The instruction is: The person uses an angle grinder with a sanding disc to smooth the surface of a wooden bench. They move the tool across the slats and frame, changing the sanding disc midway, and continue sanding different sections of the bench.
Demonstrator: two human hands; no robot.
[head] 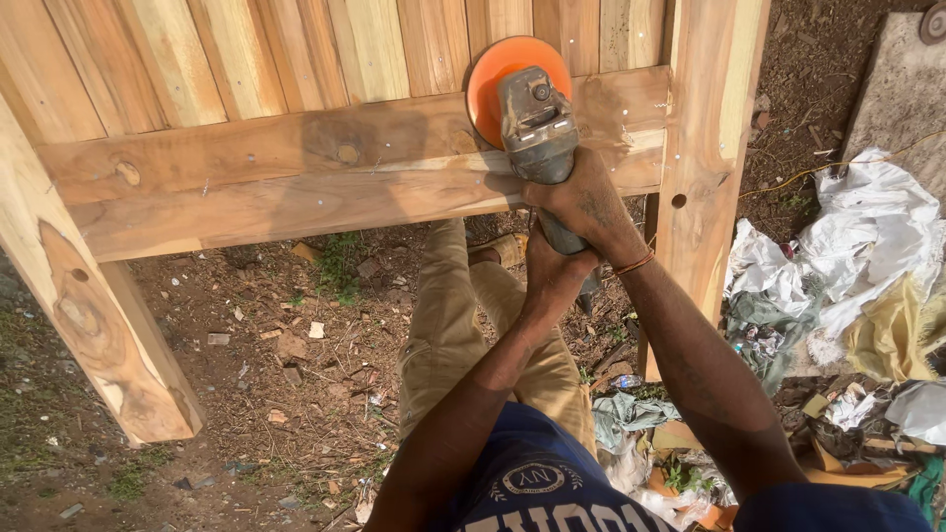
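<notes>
Head view, looking down on a person working at a wooden bed frame (325, 187) that stands on bare earth. An angle grinder (537, 133) with an orange sanding disc (490, 79) sits at 12 o'clock, its disc laid flat against the upper part of the frame's horizontal rail, just left of the right post (705, 148). The right hand (581, 202) is wrapped closed around the grinder's grey body directly behind the head; a thin orange band circles that wrist. The left hand (554, 276) is closed around the rear handle of the tool, just below and touching the right hand.

The rail runs from 9 o'clock to 1 o'clock beneath a row of vertical slats (246, 54). A second post (94, 325) slants down to 8 o'clock. The person's khaki trousers (448, 335) lie under the rail at centre, one shoe visible beside the tool's tail.

The ground (266, 394) carries wood chips, small stones and sparse weeds. At 3 to 5 o'clock lies a heap of crumpled white plastic sheeting (867, 227), a yellow cloth (887, 335) and mixed scraps of paper and cardboard. No container is discernible.
</notes>
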